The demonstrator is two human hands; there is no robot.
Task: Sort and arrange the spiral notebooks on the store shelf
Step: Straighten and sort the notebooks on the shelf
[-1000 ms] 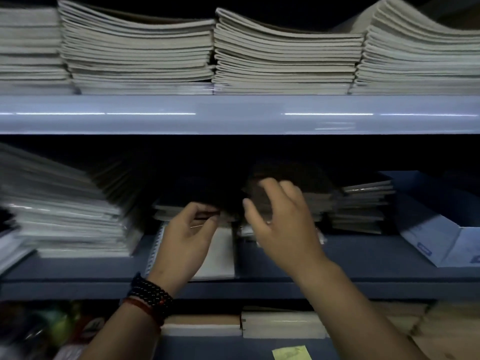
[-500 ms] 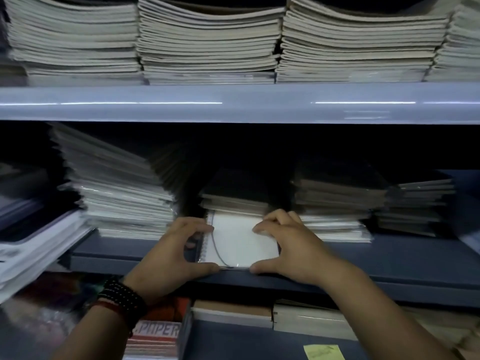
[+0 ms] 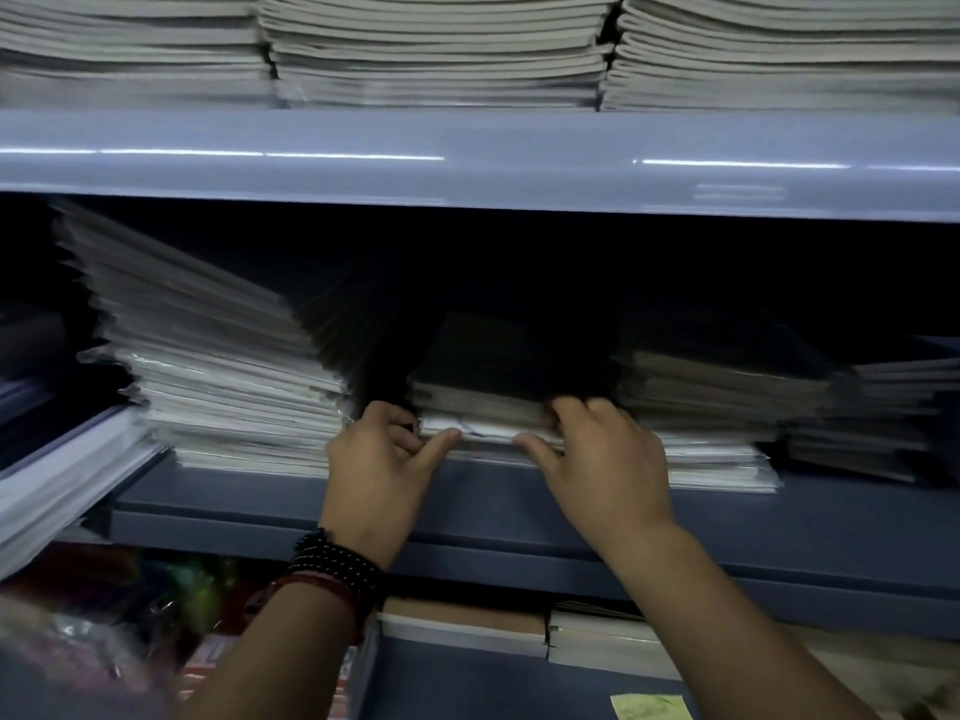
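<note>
Several notebook stacks (image 3: pixel 493 402) crowd the dim blue-grey shelf (image 3: pixel 493 504).

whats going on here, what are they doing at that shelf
A person is tidying notebooks on the middle shelf of a store rack. The left hand grips the left front corner of the centre stack, and the right hand pinches its right front edge. It sits between a taller left stack and a right stack. More piles fill the shelf above.
</note>
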